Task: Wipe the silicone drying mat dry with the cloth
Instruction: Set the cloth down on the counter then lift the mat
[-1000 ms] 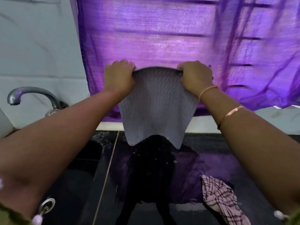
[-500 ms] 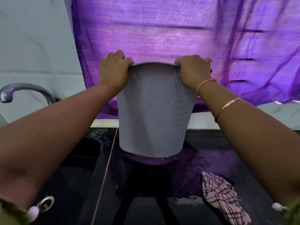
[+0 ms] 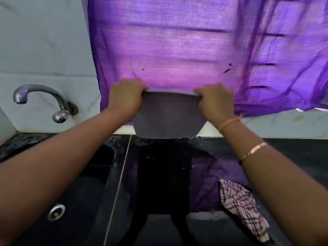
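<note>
The grey textured silicone drying mat (image 3: 168,118) hangs in the air over the back of the black counter, in front of a purple curtain. My left hand (image 3: 126,97) grips its upper left corner and my right hand (image 3: 215,102) grips its upper right corner. The mat sags between them and its lower edge is clear of the counter. The checked pink-and-black cloth (image 3: 243,206) lies crumpled on the counter at the lower right, under my right forearm, touched by neither hand.
A black sink (image 3: 74,201) with a metal drain (image 3: 56,211) lies at the left, a metal tap (image 3: 44,100) on the wall above it. The black counter (image 3: 159,183) is wet and glossy. The purple curtain (image 3: 195,50) hangs just behind the mat.
The mat has swung from hanging long and flat toward me to a shorter, sagging shape farther back. Both hands keep their grip on its top corners. The cloth has not moved.
</note>
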`<action>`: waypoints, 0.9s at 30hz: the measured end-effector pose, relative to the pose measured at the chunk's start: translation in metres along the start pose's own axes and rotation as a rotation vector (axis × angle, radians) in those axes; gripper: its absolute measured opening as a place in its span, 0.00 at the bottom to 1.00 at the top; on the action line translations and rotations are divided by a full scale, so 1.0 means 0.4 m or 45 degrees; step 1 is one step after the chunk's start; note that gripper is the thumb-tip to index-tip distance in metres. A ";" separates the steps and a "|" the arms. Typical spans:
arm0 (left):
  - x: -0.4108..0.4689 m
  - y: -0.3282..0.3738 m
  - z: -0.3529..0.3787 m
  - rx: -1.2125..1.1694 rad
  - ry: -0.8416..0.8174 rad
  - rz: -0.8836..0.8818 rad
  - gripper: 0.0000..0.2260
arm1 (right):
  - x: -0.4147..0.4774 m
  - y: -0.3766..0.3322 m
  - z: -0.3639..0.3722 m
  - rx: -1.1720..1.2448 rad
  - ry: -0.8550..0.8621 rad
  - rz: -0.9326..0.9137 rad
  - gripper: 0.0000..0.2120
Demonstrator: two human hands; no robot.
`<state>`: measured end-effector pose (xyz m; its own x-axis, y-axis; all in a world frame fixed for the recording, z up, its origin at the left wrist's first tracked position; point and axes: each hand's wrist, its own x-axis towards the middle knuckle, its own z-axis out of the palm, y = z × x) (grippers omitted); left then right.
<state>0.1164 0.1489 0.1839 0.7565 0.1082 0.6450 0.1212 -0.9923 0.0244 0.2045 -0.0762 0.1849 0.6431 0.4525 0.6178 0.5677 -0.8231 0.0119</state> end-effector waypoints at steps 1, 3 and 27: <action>-0.048 0.006 0.013 -0.005 -0.053 -0.015 0.12 | -0.050 -0.007 0.018 -0.006 -0.013 -0.015 0.20; -0.147 0.018 0.045 -0.029 -0.180 -0.043 0.13 | -0.151 -0.022 0.054 -0.024 -0.057 -0.027 0.17; -0.737 0.094 0.124 -0.203 -1.418 0.353 0.13 | -0.670 -0.072 0.147 0.461 -1.579 0.004 0.22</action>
<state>-0.0701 0.0826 -0.0431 0.9010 -0.2001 -0.3850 -0.1598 -0.9780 0.1344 0.0461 -0.1535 -0.0272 0.5790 0.6256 -0.5228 0.5462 -0.7737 -0.3210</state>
